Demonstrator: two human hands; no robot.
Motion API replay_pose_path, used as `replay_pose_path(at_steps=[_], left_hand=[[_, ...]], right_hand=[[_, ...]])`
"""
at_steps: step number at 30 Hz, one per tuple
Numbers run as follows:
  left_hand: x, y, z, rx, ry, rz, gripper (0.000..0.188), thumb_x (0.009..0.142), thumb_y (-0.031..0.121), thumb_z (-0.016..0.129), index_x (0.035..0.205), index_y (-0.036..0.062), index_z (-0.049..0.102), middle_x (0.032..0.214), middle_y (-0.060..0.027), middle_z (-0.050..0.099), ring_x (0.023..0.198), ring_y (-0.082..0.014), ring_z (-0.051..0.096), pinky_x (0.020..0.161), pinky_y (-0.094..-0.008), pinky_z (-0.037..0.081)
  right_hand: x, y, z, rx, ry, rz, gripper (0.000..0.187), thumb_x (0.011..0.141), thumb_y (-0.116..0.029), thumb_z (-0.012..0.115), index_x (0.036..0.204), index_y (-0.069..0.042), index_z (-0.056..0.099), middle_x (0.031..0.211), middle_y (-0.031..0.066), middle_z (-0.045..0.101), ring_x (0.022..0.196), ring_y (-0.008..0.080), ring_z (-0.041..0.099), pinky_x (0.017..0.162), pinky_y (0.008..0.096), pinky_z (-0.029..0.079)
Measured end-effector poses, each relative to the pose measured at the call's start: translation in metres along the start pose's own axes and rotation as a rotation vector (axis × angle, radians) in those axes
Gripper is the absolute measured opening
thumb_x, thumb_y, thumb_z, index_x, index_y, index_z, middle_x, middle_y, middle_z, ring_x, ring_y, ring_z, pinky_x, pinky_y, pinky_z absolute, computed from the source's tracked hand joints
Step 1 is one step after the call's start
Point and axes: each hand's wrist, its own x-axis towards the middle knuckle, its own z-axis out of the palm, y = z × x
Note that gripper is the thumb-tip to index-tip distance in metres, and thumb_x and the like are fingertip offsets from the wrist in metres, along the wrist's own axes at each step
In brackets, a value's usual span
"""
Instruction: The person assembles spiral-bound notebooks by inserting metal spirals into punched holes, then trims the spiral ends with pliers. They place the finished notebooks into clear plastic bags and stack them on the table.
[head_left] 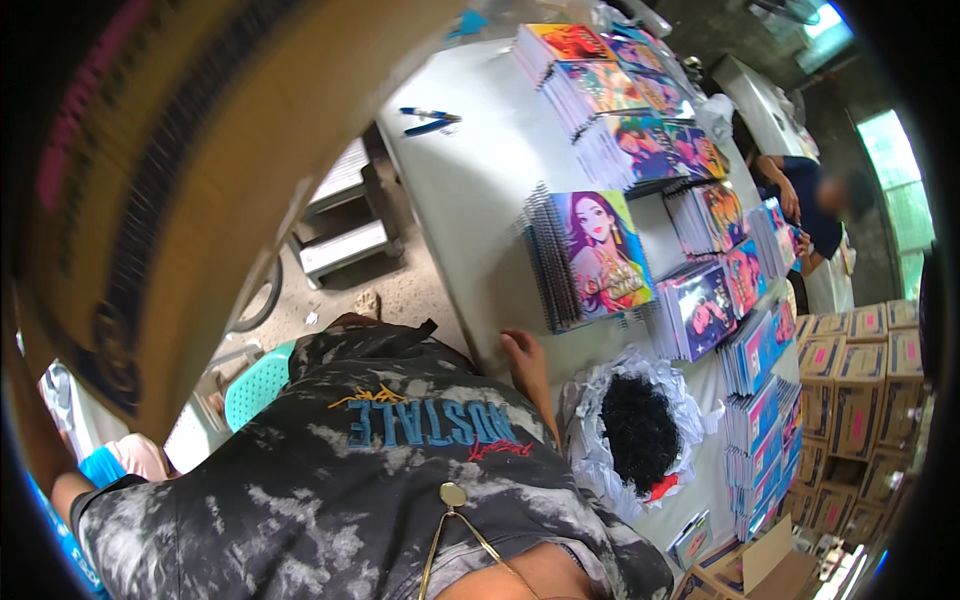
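A large brown cardboard box [200, 170] with dark blue and pink print fills the upper left, tilted and very close. My left forearm [45, 430] rises along its lower left edge and holds it up; the fingers are lost behind the box and in the dark rim. At the near edge of the white table, my right hand [522, 360] rests with fingers loosely bent, holding nothing. Closest to it is a stack of spiral-bound notebooks [605, 255] with a colourful illustrated cover. A crumpled white plastic bag [590, 405] around a black, tangled mass [638, 430] lies beside my right forearm.
Blue-handled pliers [430, 122] lie on the white table [450, 200]. More notebook stacks [640, 150] line its far side. Across it, a person in dark clothes [820, 205] handles notebooks. Cardboard boxes [860, 380] are piled at right. A green stool [255, 390] and metal step [345, 250] stand left.
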Motion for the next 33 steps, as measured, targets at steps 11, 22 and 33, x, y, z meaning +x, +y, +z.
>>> replay_pose_path(at_steps=[11, 22, 33], left_hand=[[0.028, -0.104, 0.14, 0.023, -0.295, 0.041, 0.048, 0.084, 0.049, 0.054, 0.091, 0.0023, 0.058, 0.072, -0.0013, 0.058, 0.06, -0.0086, 0.052, 0.06, -0.0246, 0.044], [0.159, -0.154, 0.242, 0.2, -0.733, 0.325, 0.046, 0.079, 0.05, 0.06, 0.082, 0.004, 0.056, 0.065, -0.0021, 0.055, 0.055, -0.0113, 0.051, 0.056, -0.0268, 0.044], [0.146, 0.029, 0.364, -0.164, -1.014, 1.301, 0.046, 0.073, 0.05, 0.065, 0.073, 0.0058, 0.054, 0.059, -0.0028, 0.052, 0.051, -0.0139, 0.049, 0.052, -0.029, 0.043]], right_hand=[[0.008, -0.112, 0.021, 0.182, 0.0, -0.405, 0.035, 0.086, -0.024, 0.059, 0.114, -0.002, 0.055, 0.108, 0.0093, 0.059, 0.101, 0.0204, 0.055, 0.086, 0.0331, 0.043], [-0.059, -0.172, 0.052, 0.351, 0.638, -0.584, 0.031, 0.089, -0.018, 0.057, 0.116, -0.003, 0.054, 0.112, 0.0079, 0.058, 0.107, 0.0169, 0.053, 0.096, 0.033, 0.038], [-0.28, -0.265, 0.176, -0.785, 1.81, -0.779, 0.027, 0.081, -0.01, 0.06, 0.107, -0.002, 0.058, 0.093, 0.0073, 0.064, 0.09, 0.026, 0.06, 0.08, 0.0354, 0.047]])
